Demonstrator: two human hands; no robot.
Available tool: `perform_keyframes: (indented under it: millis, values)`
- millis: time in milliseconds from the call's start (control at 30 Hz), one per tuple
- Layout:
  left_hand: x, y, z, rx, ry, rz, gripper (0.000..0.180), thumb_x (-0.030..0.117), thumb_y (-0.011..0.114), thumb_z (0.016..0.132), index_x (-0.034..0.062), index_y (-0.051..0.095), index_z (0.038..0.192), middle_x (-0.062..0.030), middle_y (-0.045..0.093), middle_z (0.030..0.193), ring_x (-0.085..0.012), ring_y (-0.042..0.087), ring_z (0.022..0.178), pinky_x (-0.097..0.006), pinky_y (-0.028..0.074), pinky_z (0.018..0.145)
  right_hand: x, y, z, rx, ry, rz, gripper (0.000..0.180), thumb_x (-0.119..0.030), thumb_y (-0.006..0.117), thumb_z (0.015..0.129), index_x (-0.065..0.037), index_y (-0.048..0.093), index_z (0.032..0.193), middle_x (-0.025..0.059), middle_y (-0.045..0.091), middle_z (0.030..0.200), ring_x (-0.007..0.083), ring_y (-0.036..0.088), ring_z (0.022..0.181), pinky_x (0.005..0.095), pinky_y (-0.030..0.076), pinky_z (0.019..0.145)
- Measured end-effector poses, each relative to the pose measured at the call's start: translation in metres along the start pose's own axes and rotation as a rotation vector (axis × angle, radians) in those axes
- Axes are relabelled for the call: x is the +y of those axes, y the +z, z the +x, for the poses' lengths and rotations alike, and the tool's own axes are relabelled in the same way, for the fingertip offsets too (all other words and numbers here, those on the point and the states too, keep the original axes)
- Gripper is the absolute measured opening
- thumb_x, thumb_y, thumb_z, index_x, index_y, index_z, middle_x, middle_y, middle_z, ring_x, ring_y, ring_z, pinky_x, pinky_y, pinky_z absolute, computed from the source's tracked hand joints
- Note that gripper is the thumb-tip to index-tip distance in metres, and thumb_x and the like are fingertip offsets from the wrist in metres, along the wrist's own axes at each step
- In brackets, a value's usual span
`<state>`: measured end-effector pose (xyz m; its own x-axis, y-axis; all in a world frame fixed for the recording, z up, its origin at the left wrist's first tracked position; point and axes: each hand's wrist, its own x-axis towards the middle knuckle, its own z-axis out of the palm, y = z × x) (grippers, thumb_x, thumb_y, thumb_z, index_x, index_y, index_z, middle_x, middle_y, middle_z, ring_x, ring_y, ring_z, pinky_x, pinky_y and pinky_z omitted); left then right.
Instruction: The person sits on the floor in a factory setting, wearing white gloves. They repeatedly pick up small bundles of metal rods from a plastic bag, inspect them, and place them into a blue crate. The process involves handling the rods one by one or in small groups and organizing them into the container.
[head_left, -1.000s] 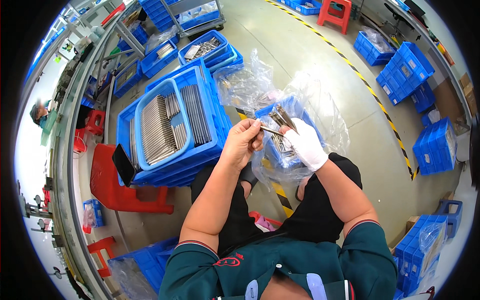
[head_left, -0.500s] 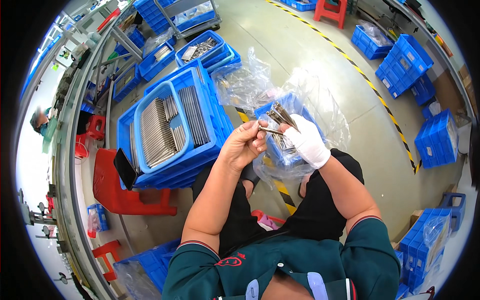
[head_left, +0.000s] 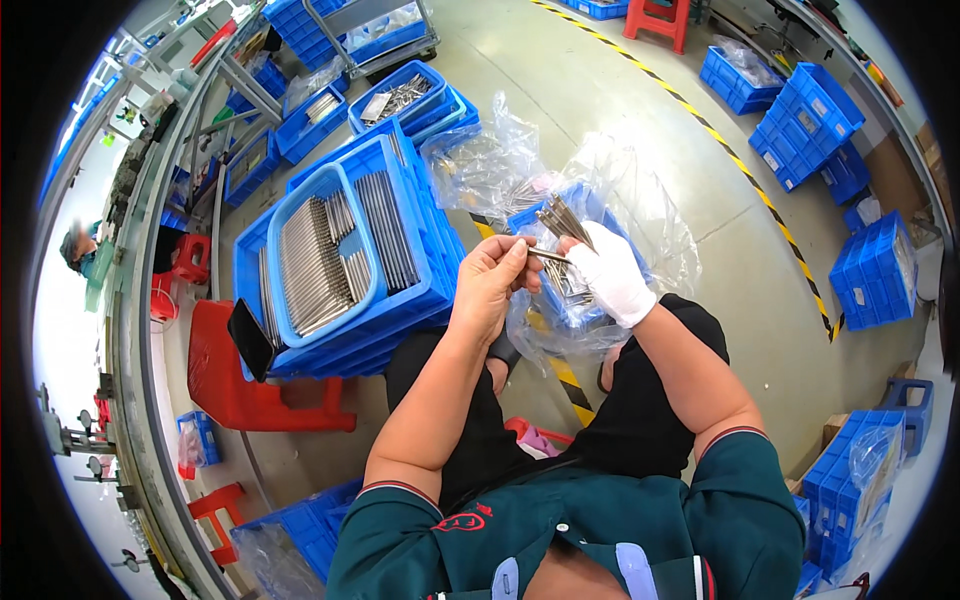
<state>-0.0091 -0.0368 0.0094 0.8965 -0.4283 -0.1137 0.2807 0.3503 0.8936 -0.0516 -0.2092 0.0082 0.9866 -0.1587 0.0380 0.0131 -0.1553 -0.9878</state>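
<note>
My bare left hand [head_left: 494, 280] pinches one end of a thin metal rod [head_left: 548, 256]. The rod's other end reaches the fingers of my right hand [head_left: 612, 276], which wears a white glove. Gripped in that glove is a bunch of similar metal rods [head_left: 562, 220], their ends pointing up and away from me. Beneath both hands stands a blue bin [head_left: 606, 214] with loose rods [head_left: 572, 288] inside and clear plastic around it. To the left, a light blue tray [head_left: 375, 262] carries neat rows of rods [head_left: 318, 262].
Stacked blue crates [head_left: 425, 285] support the tray, beside a red stool [head_left: 225, 365]. Clear plastic bags [head_left: 480, 160] lie beyond the bin. Farther off are a blue basin of metal parts [head_left: 400, 98], a wheeled cart [head_left: 385, 50] and, at right, blue crates [head_left: 875, 275].
My left hand has shifted slightly up and its fingers have closed in around the rod's end. My right hand, with the bunch, has turned a little.
</note>
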Motion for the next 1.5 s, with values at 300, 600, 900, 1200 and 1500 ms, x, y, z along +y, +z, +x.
perform_keyframes:
  millis: [300,600,900,1200,1500]
  values:
    - [0.008,-0.006,-0.001,0.046,0.026,0.272,0.018,0.018,0.061,0.09,0.0004,0.057,0.087,-0.0035,0.057,0.063,-0.0084,0.048,0.046,-0.021,0.039,0.043,-0.017,-0.003,0.0,-0.105,0.099,0.067,0.021,-0.023,0.057,0.087,-0.002,0.059,0.085,-0.0013,0.05,0.067,0.0064,0.044,0.061,0.0233,0.036,0.055]
    - [0.017,-0.005,0.003,0.045,0.052,0.104,0.019,0.02,0.063,0.089,0.0032,0.058,0.082,0.0033,0.049,0.062,-0.0045,0.04,0.053,-0.02,0.032,0.049,-0.021,-0.005,-0.005,-0.262,0.205,0.042,0.026,-0.028,0.057,0.087,-0.002,0.061,0.086,0.0003,0.053,0.068,0.0076,0.047,0.061,0.0251,0.039,0.056]
    - [0.016,-0.02,0.006,-0.038,-0.036,0.159,0.019,0.019,0.066,0.086,0.0031,0.059,0.08,0.0028,0.048,0.061,-0.0052,0.039,0.052,-0.021,0.031,0.049,-0.028,-0.005,-0.004,-0.334,0.203,-0.099,0.027,-0.03,0.056,0.087,-0.003,0.062,0.086,0.0009,0.054,0.068,0.009,0.048,0.062,0.0262,0.04,0.056]
    - [0.02,-0.018,0.003,-0.015,-0.027,0.29,0.018,0.018,0.069,0.083,0.0018,0.062,0.08,0.0009,0.055,0.064,-0.0055,0.045,0.057,-0.02,0.034,0.053,-0.022,-0.008,-0.004,-0.266,0.057,-0.245,0.026,-0.028,0.056,0.087,-0.002,0.062,0.089,0.0078,0.056,0.069,0.0165,0.053,0.064,0.0321,0.041,0.06]
    - [0.021,-0.021,-0.001,-0.057,0.004,0.286,0.021,0.016,0.071,0.08,-0.0019,0.065,0.09,-0.0017,0.061,0.072,-0.0066,0.051,0.064,-0.02,0.039,0.06,-0.023,-0.009,-0.003,-0.327,0.114,-0.139,0.025,-0.028,0.058,0.086,-0.003,0.062,0.086,0.0054,0.055,0.069,0.0135,0.05,0.066,0.0301,0.041,0.061]
